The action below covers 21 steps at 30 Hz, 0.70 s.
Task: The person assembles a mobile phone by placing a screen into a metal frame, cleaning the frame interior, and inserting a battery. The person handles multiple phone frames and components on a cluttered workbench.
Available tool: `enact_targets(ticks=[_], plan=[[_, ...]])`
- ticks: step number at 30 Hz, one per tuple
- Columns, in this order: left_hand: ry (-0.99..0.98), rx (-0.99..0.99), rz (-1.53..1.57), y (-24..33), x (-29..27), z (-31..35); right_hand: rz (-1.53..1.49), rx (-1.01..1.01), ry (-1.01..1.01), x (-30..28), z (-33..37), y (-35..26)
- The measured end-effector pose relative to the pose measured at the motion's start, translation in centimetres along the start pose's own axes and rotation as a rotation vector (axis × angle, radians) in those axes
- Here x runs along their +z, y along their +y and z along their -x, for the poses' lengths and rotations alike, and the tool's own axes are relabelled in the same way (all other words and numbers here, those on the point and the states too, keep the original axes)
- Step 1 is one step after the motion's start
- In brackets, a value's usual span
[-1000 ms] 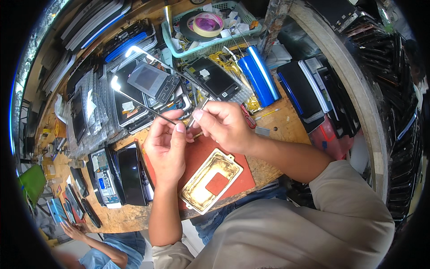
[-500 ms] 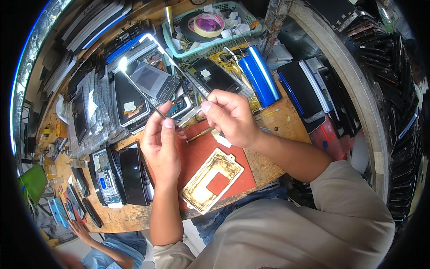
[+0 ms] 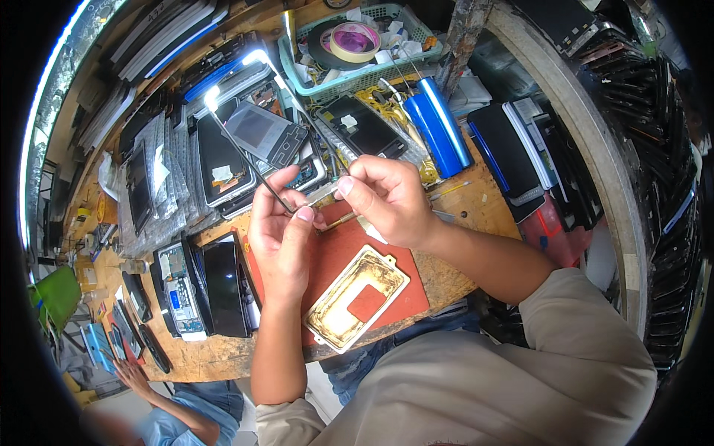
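Note:
A thin, dark, narrow frame (image 3: 254, 169), like the rim of a phone or tablet, is held up over the bench in both my hands. Its far end glares with light. My left hand (image 3: 282, 241) pinches the left strip between thumb and fingers. With thumb and fingertips my right hand (image 3: 390, 201) grips the right strip near its close end; a short metallic piece spans the gap between the hands. Under them, on a red mat (image 3: 286, 249), lie a brass-coloured rod (image 3: 341, 221) and a cream tray (image 3: 398, 279) with a gold-brown inside and a rectangular red patch.
Opened phones or tablets (image 3: 178, 290) stand at the left. Behind are a stack of device parts (image 3: 219, 160), a green basket (image 3: 320, 91) with tape rolls, and blue cylinders (image 3: 439, 130). Dark panels (image 3: 494, 149) lean at the right. Another person's hand (image 3: 132, 377) is lower left.
My left hand has shifted slightly right and nearer, so the hands are closer together. Both still grip the frame. The whole view has shifted a little.

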<state>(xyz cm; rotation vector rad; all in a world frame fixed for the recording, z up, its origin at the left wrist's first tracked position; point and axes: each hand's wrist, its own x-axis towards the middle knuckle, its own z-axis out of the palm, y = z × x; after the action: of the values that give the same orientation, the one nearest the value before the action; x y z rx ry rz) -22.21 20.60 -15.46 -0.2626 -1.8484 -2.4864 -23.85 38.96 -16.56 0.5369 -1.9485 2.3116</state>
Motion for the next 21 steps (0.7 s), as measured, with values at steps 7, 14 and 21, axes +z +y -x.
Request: enact_targets(ticks=[7,14,21], plan=[[0.019,0.042,-0.029,-0.4,-0.4,-0.2,0.235,-0.248,-0.001,0.7,0.2,-0.1],[0.041,0.102,-0.014,-0.6,0.1,0.0,0.277,-0.274,-0.014,1.2,0.4,0.4],[0.015,0.11,-0.002,-0.5,0.3,0.1,0.296,-0.313,0.009,1.3,0.4,0.6]])
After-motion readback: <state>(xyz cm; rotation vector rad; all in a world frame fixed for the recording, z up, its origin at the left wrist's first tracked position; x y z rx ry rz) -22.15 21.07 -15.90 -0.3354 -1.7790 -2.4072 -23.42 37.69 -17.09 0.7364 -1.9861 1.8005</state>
